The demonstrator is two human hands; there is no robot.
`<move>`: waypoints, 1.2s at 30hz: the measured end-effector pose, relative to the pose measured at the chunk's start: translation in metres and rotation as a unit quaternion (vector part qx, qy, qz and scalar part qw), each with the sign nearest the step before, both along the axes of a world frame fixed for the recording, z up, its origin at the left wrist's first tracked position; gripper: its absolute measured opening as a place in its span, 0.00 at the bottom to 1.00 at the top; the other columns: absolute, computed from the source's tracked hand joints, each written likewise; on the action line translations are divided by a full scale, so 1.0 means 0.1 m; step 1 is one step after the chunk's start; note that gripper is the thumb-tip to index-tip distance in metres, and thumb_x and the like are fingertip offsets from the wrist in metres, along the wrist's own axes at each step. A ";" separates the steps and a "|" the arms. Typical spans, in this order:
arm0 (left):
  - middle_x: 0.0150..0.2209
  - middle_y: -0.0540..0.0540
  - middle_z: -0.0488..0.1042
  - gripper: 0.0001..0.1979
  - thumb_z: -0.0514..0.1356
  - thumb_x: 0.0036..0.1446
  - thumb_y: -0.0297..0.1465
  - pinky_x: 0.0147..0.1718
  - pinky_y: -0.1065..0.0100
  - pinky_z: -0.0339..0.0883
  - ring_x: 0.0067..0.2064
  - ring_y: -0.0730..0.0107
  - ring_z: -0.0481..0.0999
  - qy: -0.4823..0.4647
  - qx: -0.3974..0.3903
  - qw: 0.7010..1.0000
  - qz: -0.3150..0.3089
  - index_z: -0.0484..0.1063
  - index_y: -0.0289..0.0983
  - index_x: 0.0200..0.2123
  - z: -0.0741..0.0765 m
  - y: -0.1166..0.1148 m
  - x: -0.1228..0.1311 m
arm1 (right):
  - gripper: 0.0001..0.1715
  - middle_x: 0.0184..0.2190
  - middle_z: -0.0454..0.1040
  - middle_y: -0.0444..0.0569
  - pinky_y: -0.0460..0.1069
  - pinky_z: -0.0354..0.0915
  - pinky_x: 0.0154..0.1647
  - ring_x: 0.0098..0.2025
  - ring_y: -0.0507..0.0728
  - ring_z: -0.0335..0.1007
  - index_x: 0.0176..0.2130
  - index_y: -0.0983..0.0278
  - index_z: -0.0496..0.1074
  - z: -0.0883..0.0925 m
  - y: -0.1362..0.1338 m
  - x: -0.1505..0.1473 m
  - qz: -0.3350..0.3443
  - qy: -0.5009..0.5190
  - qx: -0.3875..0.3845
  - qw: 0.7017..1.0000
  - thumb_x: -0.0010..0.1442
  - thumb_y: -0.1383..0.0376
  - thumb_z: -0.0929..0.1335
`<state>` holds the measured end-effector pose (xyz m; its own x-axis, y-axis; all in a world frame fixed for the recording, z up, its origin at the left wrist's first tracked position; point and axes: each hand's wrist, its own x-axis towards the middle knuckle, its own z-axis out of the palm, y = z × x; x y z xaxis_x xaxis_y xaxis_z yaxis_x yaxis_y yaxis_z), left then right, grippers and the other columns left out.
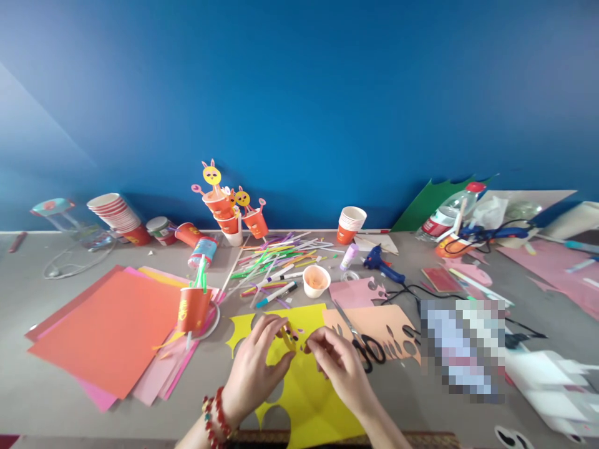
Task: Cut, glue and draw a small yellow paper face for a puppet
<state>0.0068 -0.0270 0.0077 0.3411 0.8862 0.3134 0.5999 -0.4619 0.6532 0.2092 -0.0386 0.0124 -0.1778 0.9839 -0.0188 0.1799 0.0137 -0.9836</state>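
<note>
Over a yellow sheet [311,399] with round cut-outs, my left hand [262,365] pinches a small yellow paper piece [289,337] with dark and pink marks. My right hand [339,365] is just to its right, thumb and fingertips pressed together on something too small to make out. Black-handled scissors [369,349] lie on a peach sheet [393,318] with cut-outs, right of my right hand. A white cup [316,281] with peach-coloured pieces inside stands beyond both hands.
Orange and pink sheets [112,330] lie at left beside an orange cup [193,310] holding green strips. Coloured sticks [276,259], decorated cups [227,218], a glue stick [349,257] and a blue glue gun [382,265] are further back. A bottle [449,212] stands at right.
</note>
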 end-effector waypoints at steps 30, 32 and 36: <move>0.49 0.45 0.72 0.23 0.66 0.58 0.28 0.44 0.65 0.71 0.42 0.66 0.74 -0.143 -0.108 0.983 -0.032 0.68 0.47 0.55 -0.02 -0.07 0.06 | 0.14 0.27 0.67 0.43 0.44 0.55 0.25 0.26 0.51 0.60 0.33 0.63 0.68 0.02 -0.07 -0.14 0.034 -0.001 0.025 0.999 0.66 0.56 0.67; 0.46 0.46 0.72 0.21 0.66 0.59 0.31 0.44 0.65 0.70 0.43 0.65 0.73 -0.218 -0.158 0.962 -0.046 0.69 0.46 0.55 -0.04 -0.07 0.06 | 0.13 0.28 0.70 0.44 0.44 0.58 0.27 0.28 0.52 0.64 0.35 0.62 0.70 0.03 -0.05 -0.09 0.042 -0.011 0.039 0.998 0.67 0.56 0.66; 0.46 0.43 0.73 0.20 0.64 0.61 0.36 0.45 0.63 0.68 0.46 0.60 0.73 -0.412 -0.305 0.857 -0.064 0.70 0.43 0.55 -0.13 -0.06 0.04 | 0.14 0.29 0.72 0.45 0.45 0.60 0.27 0.28 0.53 0.67 0.36 0.62 0.72 0.01 0.10 0.14 -0.003 -0.081 0.073 0.994 0.68 0.55 0.65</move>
